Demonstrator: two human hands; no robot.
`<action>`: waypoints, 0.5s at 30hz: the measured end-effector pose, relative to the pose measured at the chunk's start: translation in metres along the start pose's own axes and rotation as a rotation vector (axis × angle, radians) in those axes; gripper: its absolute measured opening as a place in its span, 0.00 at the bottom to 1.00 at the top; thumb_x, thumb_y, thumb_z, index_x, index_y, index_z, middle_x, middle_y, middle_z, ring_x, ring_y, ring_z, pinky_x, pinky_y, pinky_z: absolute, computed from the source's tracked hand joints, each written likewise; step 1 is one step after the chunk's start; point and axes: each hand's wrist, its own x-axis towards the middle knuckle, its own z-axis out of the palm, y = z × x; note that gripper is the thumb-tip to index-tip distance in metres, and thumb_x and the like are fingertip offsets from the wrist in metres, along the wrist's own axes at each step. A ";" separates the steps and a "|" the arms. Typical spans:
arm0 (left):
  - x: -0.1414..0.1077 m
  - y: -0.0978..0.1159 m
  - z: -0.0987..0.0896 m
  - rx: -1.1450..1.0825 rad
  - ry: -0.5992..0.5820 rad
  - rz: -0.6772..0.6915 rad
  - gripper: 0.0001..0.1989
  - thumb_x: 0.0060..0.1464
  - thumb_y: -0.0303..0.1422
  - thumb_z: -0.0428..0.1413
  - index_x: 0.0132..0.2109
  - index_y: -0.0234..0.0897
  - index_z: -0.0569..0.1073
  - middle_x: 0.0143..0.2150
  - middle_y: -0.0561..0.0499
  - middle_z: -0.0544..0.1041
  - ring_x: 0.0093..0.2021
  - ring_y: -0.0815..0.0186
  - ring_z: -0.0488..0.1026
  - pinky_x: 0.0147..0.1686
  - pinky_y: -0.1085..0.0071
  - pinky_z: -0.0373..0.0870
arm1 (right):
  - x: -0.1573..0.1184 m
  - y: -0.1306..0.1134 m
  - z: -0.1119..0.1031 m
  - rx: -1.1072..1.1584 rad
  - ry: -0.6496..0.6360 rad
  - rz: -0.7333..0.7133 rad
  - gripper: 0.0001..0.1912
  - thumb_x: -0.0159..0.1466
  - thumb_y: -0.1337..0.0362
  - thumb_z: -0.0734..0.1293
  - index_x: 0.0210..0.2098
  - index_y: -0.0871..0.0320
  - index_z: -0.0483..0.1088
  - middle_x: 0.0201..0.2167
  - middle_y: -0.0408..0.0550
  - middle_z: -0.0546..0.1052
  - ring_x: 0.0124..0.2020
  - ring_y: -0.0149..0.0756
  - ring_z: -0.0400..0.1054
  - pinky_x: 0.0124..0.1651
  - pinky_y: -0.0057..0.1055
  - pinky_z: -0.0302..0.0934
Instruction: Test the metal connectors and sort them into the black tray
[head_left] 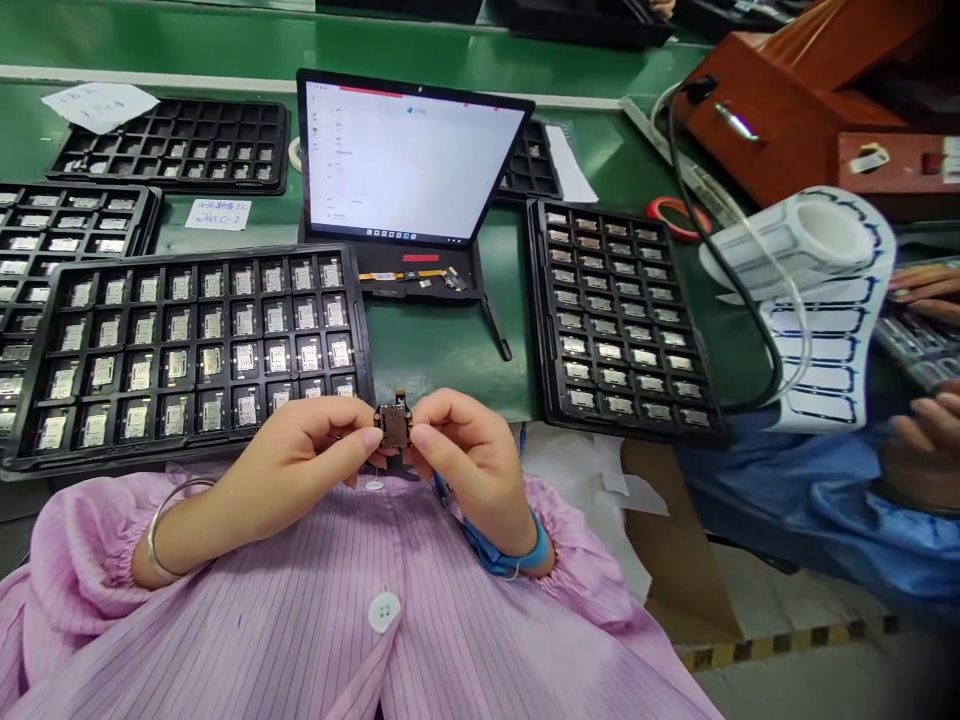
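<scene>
A small circuit board module (395, 426) with a metal shield and a short connector tab on top is held upright before my chest. My left hand (304, 450) pinches its left edge between thumb and fingers. Its right edge is gripped by the thumb and fingers of my right hand (472, 455). Left of my hands lies a black tray (196, 262) filled with rows of similar silvery modules. Another black tray (551, 300) of modules sits to the right.
A tablet computer (409, 160) stands behind, with a ribbon-cable board (420, 277) at its base. More trays (172, 150) and a handwritten label (218, 214) are at left. On the right are a label roll (825, 240), red tape (679, 218), a cable and a co-worker's hands (926, 440).
</scene>
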 end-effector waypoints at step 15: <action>0.000 -0.003 -0.001 -0.063 -0.005 -0.010 0.12 0.63 0.33 0.51 0.31 0.36 0.71 0.25 0.56 0.71 0.30 0.70 0.69 0.32 0.73 0.64 | 0.003 0.002 0.001 0.006 -0.023 -0.049 0.09 0.65 0.62 0.65 0.29 0.56 0.66 0.23 0.41 0.70 0.20 0.26 0.59 0.23 0.25 0.56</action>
